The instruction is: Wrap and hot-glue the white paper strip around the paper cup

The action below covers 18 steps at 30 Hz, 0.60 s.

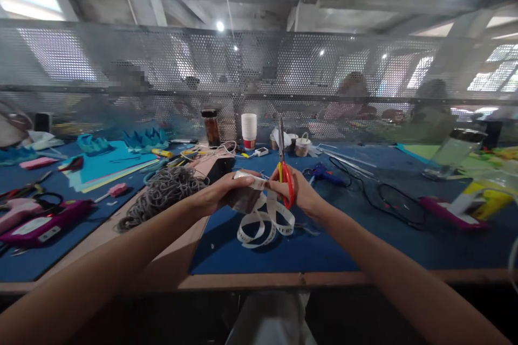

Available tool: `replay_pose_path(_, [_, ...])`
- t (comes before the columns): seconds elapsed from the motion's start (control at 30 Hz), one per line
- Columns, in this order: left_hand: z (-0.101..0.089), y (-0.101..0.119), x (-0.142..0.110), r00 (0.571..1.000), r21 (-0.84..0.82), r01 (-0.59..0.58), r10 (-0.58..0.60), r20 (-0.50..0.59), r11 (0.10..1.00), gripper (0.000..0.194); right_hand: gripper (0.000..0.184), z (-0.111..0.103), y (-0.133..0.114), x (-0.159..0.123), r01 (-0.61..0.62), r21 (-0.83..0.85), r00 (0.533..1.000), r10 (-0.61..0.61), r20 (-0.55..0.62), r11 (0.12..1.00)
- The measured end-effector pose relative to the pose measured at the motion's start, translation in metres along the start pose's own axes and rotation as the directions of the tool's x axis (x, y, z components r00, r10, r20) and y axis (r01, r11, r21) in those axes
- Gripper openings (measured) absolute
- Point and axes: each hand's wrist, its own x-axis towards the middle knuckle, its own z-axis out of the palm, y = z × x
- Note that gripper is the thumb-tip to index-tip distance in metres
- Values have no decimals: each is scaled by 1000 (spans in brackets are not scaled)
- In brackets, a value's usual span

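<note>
My left hand (220, 191) is closed around a small cup-shaped piece (245, 200), grey-brown with a pale rim. A white ribbon (253, 240) printed with dark letters runs from this piece and hangs in loops down to the blue mat. In my right hand (297, 191) is a pair of scissors (286, 175) with red and yellow handles, blades pointing up and away from the ribbon. The right fingers also meet the ribbon near the cup's rim; their exact grip is partly hidden.
Grey cord (162, 194) lies heaped left of my hands. Behind stand a dark jar (210, 128), stacked paper cups (249, 128) and small wrapped cups (302, 146). A blue glue gun (326, 172) with black cable lies to the right. A perforated metal screen (259, 75) closes the back.
</note>
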Motion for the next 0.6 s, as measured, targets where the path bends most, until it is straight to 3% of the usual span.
replay_pose_path(0.2, [-4,-7,18,998,-170,56,-51,37,984,31,20,-4,13,14,21,-13,999,-21,-42,1000])
replay_pose_path(0.4, [-15,-26,26,992,-301,121,-123,12,946,36,20,-2,33,18,24,-77,997,-30,-73,997])
replay_pose_path(0.53, [-21,-28,26,993,-351,69,-98,-65,934,40,24,-1,38,9,-7,2,992,7,-122,1000])
replay_pose_path(0.6, [-25,-27,27,991,-365,20,-67,-118,931,42,27,1,34,1,-53,70,995,59,-83,996])
